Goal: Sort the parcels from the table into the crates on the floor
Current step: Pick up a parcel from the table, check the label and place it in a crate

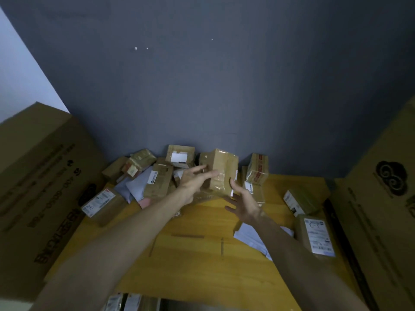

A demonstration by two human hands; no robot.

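Observation:
A heap of brown parcels [157, 176] lies at the back of the yellow wooden table [202, 254], against the dark wall. A tall taped cardboard parcel [222, 169] stands tilted in the middle of the heap. My left hand [193, 182] reaches in from the left, its straight fingers touching that parcel's left face. My right hand [244, 203] is just below and to the right of it, fingers spread, thumb at the parcel's lower right edge. Neither hand has its fingers curled round the parcel. Below the table's front edge, a few labelled parcels [125, 301] show; what holds them is hidden.
Large cardboard cartons flank the table, one on the left [45, 176] and one on the right [381, 209]. A red-taped parcel [258, 169], two labelled parcels [316, 234] [301, 202] and a white envelope [249, 236] lie on the right side. Another labelled parcel [101, 202] lies on the left.

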